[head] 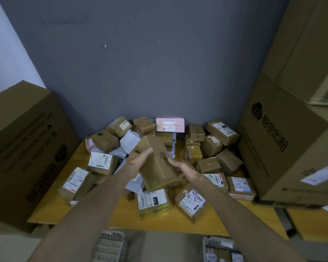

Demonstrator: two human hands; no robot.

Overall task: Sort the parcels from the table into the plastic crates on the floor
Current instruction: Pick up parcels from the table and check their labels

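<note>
Yellow table [51, 208] of parcels, both hands around one brown parcel [157, 167].

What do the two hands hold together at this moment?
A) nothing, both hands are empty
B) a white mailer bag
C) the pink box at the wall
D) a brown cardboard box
D: the left hand and the right hand both grip the brown cardboard box from its sides; the pink box lies untouched behind it.

Tall cartons [284, 140] flanking crowded table [121, 214]
</note>
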